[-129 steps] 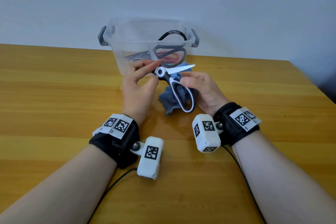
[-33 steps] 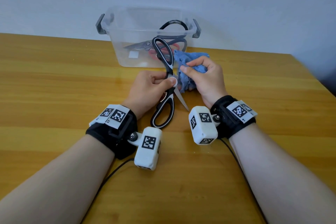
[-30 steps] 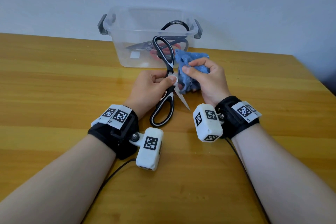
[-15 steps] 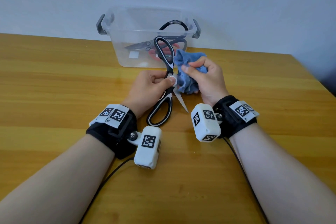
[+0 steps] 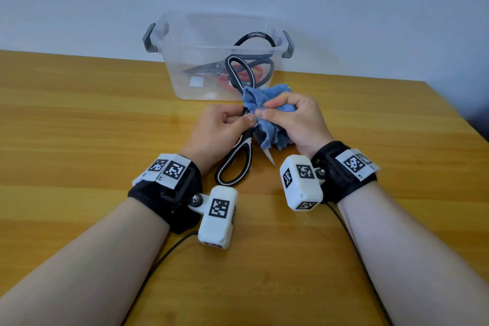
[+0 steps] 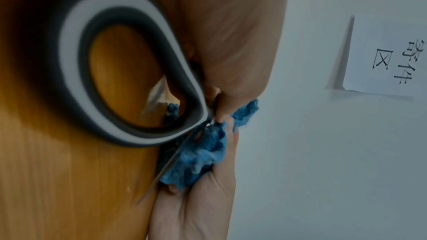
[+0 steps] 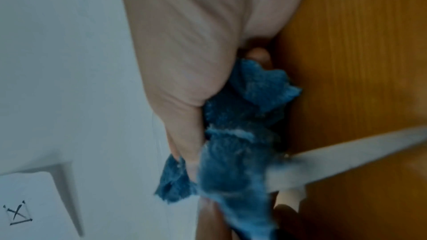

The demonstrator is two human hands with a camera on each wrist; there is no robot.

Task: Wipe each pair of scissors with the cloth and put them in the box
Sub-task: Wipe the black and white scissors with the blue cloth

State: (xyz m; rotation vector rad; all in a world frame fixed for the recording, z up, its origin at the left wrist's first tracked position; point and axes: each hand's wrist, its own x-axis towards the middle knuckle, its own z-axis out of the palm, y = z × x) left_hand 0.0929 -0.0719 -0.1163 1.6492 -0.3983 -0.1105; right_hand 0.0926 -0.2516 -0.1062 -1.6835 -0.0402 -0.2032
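Black-and-white scissors stand splayed wide, one handle loop pointing toward the box and the other near my left wrist. My left hand pinches them at the pivot. My right hand grips a crumpled blue cloth bunched around one blade, whose tip pokes out below. The left wrist view shows the handle loop up close, the cloth and a blade edge. In the right wrist view the cloth wraps the blade.
A clear plastic box with grey latches stands at the table's far edge against the wall, holding several scissors with black and red handles. The wooden table spreads to both sides. A paper sign hangs on the wall.
The scissors were turned from lying sideways to standing splayed lengthwise. Over the last second my right hand has slid the cloth along the blade toward the pivot; my left hand keeps its pinch.
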